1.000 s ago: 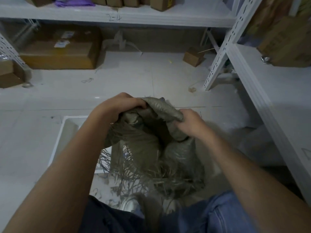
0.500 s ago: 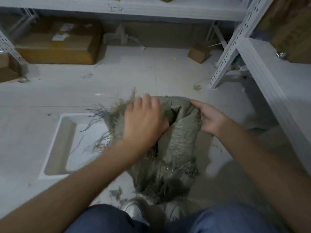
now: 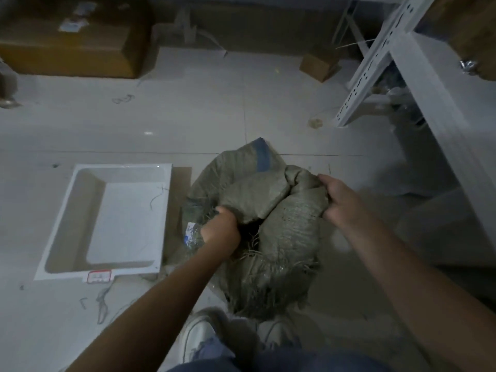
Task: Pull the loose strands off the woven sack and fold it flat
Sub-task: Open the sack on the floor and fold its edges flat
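Half a second ago my left hand lay spread over the top of the woven sack, fringe flaring out to the left; now it has dropped lower and closed round a fold of cloth near the dark opening in the middle. My right hand keeps its grip on the bunched upper right edge, fingers curled into the weave. The sack has sunk from in front of me down to the floor, slumping in a heap just beyond my shoes, with a blue stripe showing at its far tip.

I judge this as a regrip rather than progress on folding: the cloth is crumpled, nothing lies flat, and loose strands hang thick along the near hem, so pulling is not finished.

As for writing, a small white and blue label sits on the sack just left of my left hand, too blurred to read. The white tray at left carries a red-bordered sticker on its near rim, also illegible.
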A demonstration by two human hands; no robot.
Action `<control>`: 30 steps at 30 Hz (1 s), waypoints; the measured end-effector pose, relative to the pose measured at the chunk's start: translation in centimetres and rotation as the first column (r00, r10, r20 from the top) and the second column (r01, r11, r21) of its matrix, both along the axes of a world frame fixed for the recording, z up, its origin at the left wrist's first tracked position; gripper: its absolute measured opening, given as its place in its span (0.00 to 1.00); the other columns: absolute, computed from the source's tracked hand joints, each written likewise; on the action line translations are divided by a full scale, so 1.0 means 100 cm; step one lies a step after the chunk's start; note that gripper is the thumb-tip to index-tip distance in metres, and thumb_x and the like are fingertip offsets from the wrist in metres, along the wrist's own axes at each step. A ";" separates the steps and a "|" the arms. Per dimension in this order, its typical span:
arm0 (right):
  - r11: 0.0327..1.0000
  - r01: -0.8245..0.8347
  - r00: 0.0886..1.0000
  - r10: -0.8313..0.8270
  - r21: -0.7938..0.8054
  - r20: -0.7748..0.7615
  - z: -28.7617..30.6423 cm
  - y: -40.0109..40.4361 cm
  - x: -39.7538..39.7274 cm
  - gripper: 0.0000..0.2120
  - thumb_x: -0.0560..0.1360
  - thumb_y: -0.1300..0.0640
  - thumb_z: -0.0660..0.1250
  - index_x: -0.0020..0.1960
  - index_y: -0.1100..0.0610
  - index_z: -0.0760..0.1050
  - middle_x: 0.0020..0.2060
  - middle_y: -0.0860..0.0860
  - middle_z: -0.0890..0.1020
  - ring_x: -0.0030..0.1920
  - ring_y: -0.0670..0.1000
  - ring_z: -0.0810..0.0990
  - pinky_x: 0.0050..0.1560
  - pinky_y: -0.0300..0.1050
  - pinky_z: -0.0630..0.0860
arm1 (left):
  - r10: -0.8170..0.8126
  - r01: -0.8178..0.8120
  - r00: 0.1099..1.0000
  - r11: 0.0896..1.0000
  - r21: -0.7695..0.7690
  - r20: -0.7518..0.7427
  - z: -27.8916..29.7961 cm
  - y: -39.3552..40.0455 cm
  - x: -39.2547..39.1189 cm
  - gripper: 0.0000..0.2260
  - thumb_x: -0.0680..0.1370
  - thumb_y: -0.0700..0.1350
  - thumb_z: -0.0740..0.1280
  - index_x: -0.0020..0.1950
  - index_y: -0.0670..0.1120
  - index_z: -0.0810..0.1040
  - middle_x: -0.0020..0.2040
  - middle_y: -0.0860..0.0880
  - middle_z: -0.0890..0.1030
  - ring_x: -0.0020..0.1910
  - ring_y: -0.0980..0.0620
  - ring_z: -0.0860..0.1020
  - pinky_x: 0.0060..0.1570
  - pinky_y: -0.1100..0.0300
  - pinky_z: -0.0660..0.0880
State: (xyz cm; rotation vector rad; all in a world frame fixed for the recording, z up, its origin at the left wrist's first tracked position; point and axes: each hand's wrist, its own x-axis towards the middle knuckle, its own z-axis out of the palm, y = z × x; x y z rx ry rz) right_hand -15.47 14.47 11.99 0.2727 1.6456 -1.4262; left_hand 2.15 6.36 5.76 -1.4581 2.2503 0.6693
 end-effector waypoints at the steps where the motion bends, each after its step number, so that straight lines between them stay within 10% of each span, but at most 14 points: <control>1: 0.992 0.003 0.989 0.015 0.125 -0.147 -0.001 0.002 -0.006 0.20 0.79 0.52 0.58 0.61 0.68 0.71 0.57 0.61 0.79 0.49 0.56 0.81 0.47 0.46 0.78 | 0.053 -0.052 0.998 0.999 0.016 -0.045 0.000 -0.005 0.003 0.28 0.79 0.41 0.59 0.75 0.35 0.50 0.65 0.37 0.74 0.63 0.39 0.75 0.60 0.47 0.71; 4: 0.813 0.115 0.606 0.398 0.571 -0.689 0.017 0.017 -0.011 0.34 0.74 0.45 0.62 0.69 0.68 0.60 0.66 0.63 0.69 0.63 0.64 0.72 0.57 0.54 0.72 | 0.177 -0.173 0.966 0.984 0.035 -0.190 0.005 -0.022 0.015 0.26 0.76 0.44 0.62 0.70 0.35 0.59 0.60 0.37 0.77 0.58 0.38 0.77 0.53 0.48 0.74; 7: 0.667 -0.012 0.360 0.698 0.745 -0.619 0.035 0.027 0.027 0.36 0.74 0.37 0.57 0.68 0.66 0.61 0.58 0.62 0.76 0.56 0.63 0.77 0.54 0.54 0.73 | 0.229 -0.222 0.930 0.973 0.059 -0.287 0.007 -0.031 0.023 0.23 0.75 0.48 0.65 0.66 0.37 0.67 0.56 0.38 0.78 0.52 0.40 0.78 0.46 0.51 0.74; 11: 0.425 -0.506 0.585 0.808 0.750 -0.063 -0.016 0.046 0.071 0.52 0.68 0.26 0.54 0.75 0.64 0.49 0.66 0.60 0.72 0.59 0.60 0.77 0.56 0.51 0.76 | 0.251 -0.220 0.907 0.967 0.128 -0.339 0.007 -0.032 0.032 0.08 0.74 0.46 0.67 0.44 0.41 0.76 0.41 0.43 0.78 0.39 0.47 0.74 0.38 0.59 0.70; 13: 0.614 -0.458 0.735 0.668 0.643 -0.114 -0.045 0.055 0.073 0.56 0.68 0.30 0.62 0.75 0.65 0.39 0.72 0.59 0.65 0.66 0.60 0.71 0.61 0.47 0.72 | 0.335 -0.242 0.851 0.933 0.265 -0.404 0.007 -0.031 0.037 0.06 0.73 0.43 0.69 0.38 0.43 0.77 0.36 0.46 0.77 0.38 0.48 0.76 0.38 0.60 0.71; 17: 0.865 -0.125 0.868 0.333 0.487 -0.368 -0.081 0.050 0.062 0.43 0.68 0.52 0.75 0.70 0.67 0.53 0.66 0.62 0.70 0.64 0.61 0.73 0.62 0.50 0.72 | 0.703 -0.340 0.620 0.641 0.688 -0.349 0.010 -0.031 0.046 0.04 0.74 0.34 0.68 0.43 0.41 0.78 0.38 0.46 0.77 0.36 0.52 0.76 0.32 0.64 0.77; 22: 0.954 0.044 0.996 -0.018 0.297 -0.089 -0.090 0.047 0.029 0.12 0.71 0.71 0.59 0.54 0.67 0.71 0.48 0.61 0.78 0.45 0.61 0.78 0.44 0.49 0.78 | 0.931 -0.386 0.358 0.212 0.898 -0.066 0.015 -0.046 0.058 0.08 0.78 0.34 0.56 0.44 0.40 0.73 0.43 0.42 0.76 0.39 0.47 0.75 0.48 0.51 0.74; 25: 0.980 0.008 1.000 -0.006 0.198 -0.010 -0.068 0.050 0.007 0.11 0.71 0.74 0.53 0.35 0.63 0.68 0.34 0.57 0.74 0.35 0.54 0.73 0.30 0.43 0.75 | 0.961 -0.402 0.269 0.177 0.898 -0.069 0.020 -0.063 0.069 0.12 0.78 0.36 0.51 0.40 0.40 0.71 0.37 0.42 0.76 0.36 0.46 0.76 0.39 0.53 0.75; 30: 0.992 -0.126 0.989 0.126 0.004 0.074 -0.038 0.060 -0.018 0.03 0.68 0.69 0.61 0.39 0.64 0.72 0.30 0.56 0.81 0.31 0.53 0.82 0.31 0.41 0.80 | 0.946 -0.241 0.289 0.219 0.945 -0.145 0.028 -0.082 0.065 0.18 0.79 0.38 0.53 0.34 0.39 0.78 0.23 0.44 0.81 0.21 0.51 0.80 0.19 0.61 0.76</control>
